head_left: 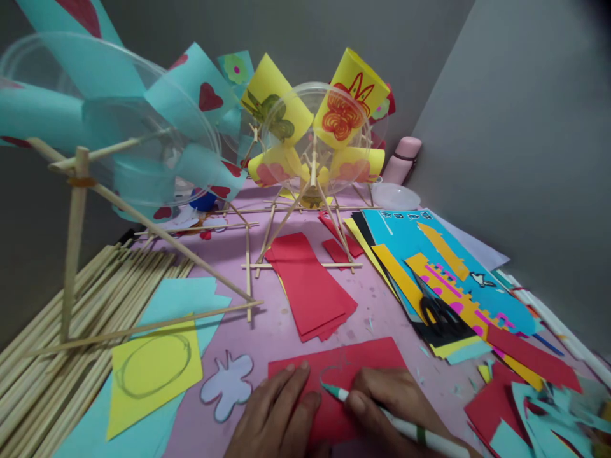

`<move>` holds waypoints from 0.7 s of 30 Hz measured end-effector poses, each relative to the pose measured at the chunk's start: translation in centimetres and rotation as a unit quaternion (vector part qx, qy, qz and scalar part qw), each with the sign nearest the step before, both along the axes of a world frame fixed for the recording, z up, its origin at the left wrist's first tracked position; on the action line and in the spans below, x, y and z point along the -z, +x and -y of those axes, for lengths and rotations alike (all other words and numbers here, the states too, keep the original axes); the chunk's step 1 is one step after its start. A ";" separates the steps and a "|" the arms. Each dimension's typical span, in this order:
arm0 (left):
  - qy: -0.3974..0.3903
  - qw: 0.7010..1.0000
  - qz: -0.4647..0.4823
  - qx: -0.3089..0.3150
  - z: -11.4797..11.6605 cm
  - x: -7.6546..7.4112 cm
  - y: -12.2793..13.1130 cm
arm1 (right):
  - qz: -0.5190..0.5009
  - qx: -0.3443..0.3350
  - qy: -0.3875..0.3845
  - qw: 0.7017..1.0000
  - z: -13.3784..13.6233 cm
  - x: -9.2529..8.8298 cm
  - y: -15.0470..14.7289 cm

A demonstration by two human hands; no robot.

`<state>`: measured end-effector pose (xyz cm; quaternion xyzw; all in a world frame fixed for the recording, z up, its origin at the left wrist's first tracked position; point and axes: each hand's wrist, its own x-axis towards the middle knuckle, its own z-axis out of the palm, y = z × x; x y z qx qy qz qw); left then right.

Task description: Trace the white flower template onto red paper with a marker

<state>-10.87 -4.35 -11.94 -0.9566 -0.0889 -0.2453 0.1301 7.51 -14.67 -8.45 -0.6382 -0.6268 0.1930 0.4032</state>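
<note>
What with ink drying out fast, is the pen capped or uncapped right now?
Uncapped: the pen in the right hand shows its bare green tip, resting on the red sheet at a faint drawn line.

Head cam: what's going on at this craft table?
A person is working on a red paper sheet on the pink table. The right hand holds a marker with its tip on the sheet, beside a faint curved line. The left hand lies flat on the sheet. Nearby are a stack of red strips, scissors on a pile of coloured paper, wooden sticks, and two paper-cup wheels, one yellow and one blue.
</note>
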 end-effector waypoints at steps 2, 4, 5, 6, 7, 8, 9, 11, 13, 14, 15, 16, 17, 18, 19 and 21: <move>-0.001 1.000 -0.003 0.002 0.0 0.0 0.0 | 0.000 0.006 -0.006 1.000 0.1 0.0 0.0; -0.002 1.000 -0.004 0.001 -0.1 0.0 0.1 | -0.009 0.008 -0.013 1.000 0.2 0.1 0.1; -0.002 1.000 -0.003 0.001 -0.1 0.0 0.1 | -0.012 0.010 -0.016 1.000 0.3 0.2 0.1; -0.002 1.000 -0.004 0.002 -0.1 0.0 0.1 | -0.013 0.011 -0.019 1.000 0.4 0.3 0.2; -0.003 1.000 -0.004 0.002 -0.1 0.0 0.1 | -0.013 0.011 -0.024 1.000 0.5 0.4 0.3; -0.006 1.000 -0.005 0.001 -0.1 0.0 0.1 | -0.012 0.010 -0.029 0.999 0.6 0.4 0.3; -0.008 1.000 -0.004 0.001 -0.1 0.0 0.0 | -0.010 0.010 -0.035 0.999 0.6 0.4 0.4; -0.011 1.000 -0.005 0.002 -0.1 0.0 0.0 | -0.014 0.012 -0.048 0.999 0.7 0.3 0.5; -0.006 1.000 -0.007 0.004 -0.1 -0.1 0.0 | -0.024 0.014 -0.060 0.998 0.8 0.1 0.6; -0.003 1.000 -0.009 0.006 -0.1 -0.1 0.0 | -0.029 0.015 -0.064 0.997 0.8 0.1 0.6; 0.000 1.000 -0.011 0.007 -0.1 -0.2 0.0 | -0.033 0.017 -0.067 0.997 0.7 0.0 0.6; 0.002 1.000 -0.013 0.006 -0.2 -0.2 0.0 | -0.036 0.021 -0.067 0.997 0.8 -0.1 0.5; 0.005 1.000 -0.012 0.007 -0.2 -0.3 0.0 | -0.036 0.027 -0.064 0.997 0.8 -0.1 0.5; 0.006 1.000 -0.014 0.007 -0.1 -0.3 0.1 | -0.035 0.035 -0.061 0.997 0.8 -0.1 0.5; 0.006 1.000 -0.014 0.007 -0.1 -0.3 0.1 | -0.032 0.044 -0.059 0.997 0.8 -0.1 0.4; 0.003 1.000 -0.016 0.006 -0.1 -0.3 0.1 | -0.022 0.056 -0.059 0.996 0.9 -0.1 0.4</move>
